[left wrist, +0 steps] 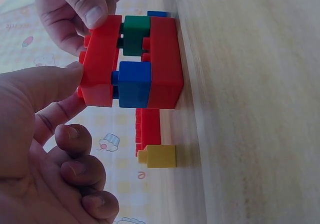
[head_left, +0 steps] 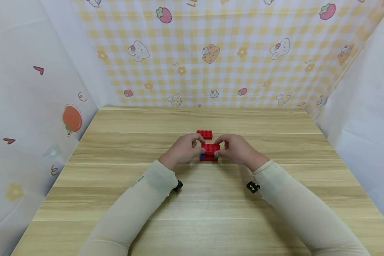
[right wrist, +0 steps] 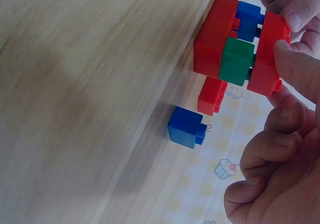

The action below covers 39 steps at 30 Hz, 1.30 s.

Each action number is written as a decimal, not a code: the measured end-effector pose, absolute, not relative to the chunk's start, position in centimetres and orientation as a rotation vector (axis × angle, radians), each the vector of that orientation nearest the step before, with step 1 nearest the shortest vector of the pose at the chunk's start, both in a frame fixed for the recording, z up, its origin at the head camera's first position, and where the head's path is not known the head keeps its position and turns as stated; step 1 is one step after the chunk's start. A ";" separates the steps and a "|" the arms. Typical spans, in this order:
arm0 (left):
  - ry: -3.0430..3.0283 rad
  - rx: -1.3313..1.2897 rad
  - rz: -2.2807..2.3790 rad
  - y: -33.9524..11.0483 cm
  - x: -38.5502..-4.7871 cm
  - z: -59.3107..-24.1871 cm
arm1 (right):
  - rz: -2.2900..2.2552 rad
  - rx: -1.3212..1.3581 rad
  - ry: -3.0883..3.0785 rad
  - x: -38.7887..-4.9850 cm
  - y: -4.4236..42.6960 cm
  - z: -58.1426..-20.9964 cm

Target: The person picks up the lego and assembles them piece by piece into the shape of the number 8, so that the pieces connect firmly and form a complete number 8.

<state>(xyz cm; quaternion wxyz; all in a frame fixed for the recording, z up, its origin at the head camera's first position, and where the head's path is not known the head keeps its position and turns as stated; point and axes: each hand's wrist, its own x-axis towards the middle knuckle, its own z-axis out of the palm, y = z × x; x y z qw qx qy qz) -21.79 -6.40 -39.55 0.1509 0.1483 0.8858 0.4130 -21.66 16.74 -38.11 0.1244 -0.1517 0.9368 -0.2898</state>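
Note:
My left hand [head_left: 185, 149] pinches the left end of an upper red toy brick [head_left: 210, 148], thumb on the near side. At its right end, my right hand [head_left: 238, 150] pinches the same brick. Beneath it, a blue brick [left wrist: 135, 85] on the left and a green brick [right wrist: 236, 62] on the right stand on a lower red brick [left wrist: 165, 67], which lies on the table. In both wrist views, studs show in a narrow gap between the upper red brick and the blue and green ones. The gripping fingertips behind are partly hidden.
Behind the stack lies another red brick [head_left: 204, 134]. A yellow brick [left wrist: 161, 156] stands toward the left and a loose blue brick [right wrist: 185, 126] toward the right; the hands hide both in the head view. A patterned cloth [head_left: 185, 53] hangs behind the wooden table [head_left: 208, 220].

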 end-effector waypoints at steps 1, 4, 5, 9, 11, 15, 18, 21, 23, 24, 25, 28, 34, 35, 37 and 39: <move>2.545 0.428 1.186 -6.4 -21.8 -39.6 | -0.846 -0.442 2.730 -21.7 16.8 -38.1; 2.544 0.431 1.188 -6.4 -21.9 -39.7 | -0.848 -0.441 2.728 -21.7 16.8 -38.2; 2.544 0.431 1.188 -6.4 -21.9 -39.7 | -0.850 -0.441 2.728 -21.7 16.8 -38.2; 2.541 0.419 1.183 -6.4 -21.9 -39.8 | -0.855 -0.440 2.725 -21.8 16.9 -38.4; 2.537 0.409 1.179 -6.5 -21.9 -39.9 | -0.855 -0.439 2.723 -21.8 16.8 -38.5; 2.532 0.397 1.185 -6.5 -21.8 -40.1 | -0.851 -0.427 2.719 -21.8 16.8 -38.4; 2.534 0.399 1.199 -6.5 -21.9 -40.2 | -0.857 -0.424 2.712 -21.7 16.8 -38.4; 2.530 0.399 1.207 -6.5 -21.9 -40.2 | -0.880 -0.429 2.702 -21.7 16.9 -38.4; 2.531 0.400 1.206 -6.5 -21.9 -40.2 | -0.900 -0.434 2.696 -21.7 17.0 -38.5; 2.533 0.402 1.203 -6.5 -21.9 -40.3 | -0.912 -0.438 2.695 -21.7 17.0 -38.5; 2.536 0.405 1.197 -6.4 -21.9 -40.3 | -0.925 -0.439 2.694 -21.7 17.1 -38.6; 2.545 0.412 1.181 -6.4 -22.0 -40.2 | -0.961 -0.443 2.698 -21.7 17.2 -38.6; 2.552 0.395 1.161 -6.3 -22.0 -40.1 | -1.013 -0.461 2.690 -21.6 17.4 -38.6; 2.551 0.391 1.161 -6.3 -22.0 -40.1 | -1.014 -0.463 2.689 -21.6 17.4 -38.6; 2.554 0.392 1.156 -6.3 -22.0 -40.1 | -1.019 -0.455 2.685 -21.6 17.4 -38.8; 2.552 0.397 1.154 -6.3 -22.0 -40.1 | -1.022 -0.447 2.682 -21.6 17.4 -38.9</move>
